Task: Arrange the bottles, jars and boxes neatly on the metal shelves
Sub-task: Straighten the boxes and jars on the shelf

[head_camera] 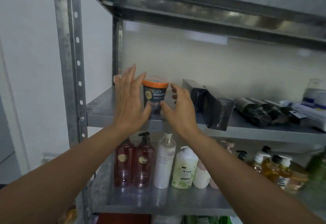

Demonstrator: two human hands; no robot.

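The metal shelving unit fills the view, its perforated upright running from 12 o'clock down toward 7 o'clock on the left. The middle shelf crosses the centre and the lower shelf lies at 6 o'clock. On the lower shelf a row of bottles stands upright: two red pump bottles side by side at its 9 o'clock end, then a tall white bottle, a green-labelled bottle, and blurred amber bottles toward 3 o'clock. On the middle shelf, two dark boxes lie tilted just to the 3 o'clock side of centre, with dark packets lying flat beyond them. The left hand is raised with fingers straight and spread, gripping nothing, at 9 o'clock of the jar. The right hand sits at the jar's 3 o'clock, fingers loosely curved and empty, thumb near the jar's lower edge. Whether either hand touches the jar cannot be told. The jar, dark with an orange lid, stands upright on the middle shelf near its front edge, between the two hands.
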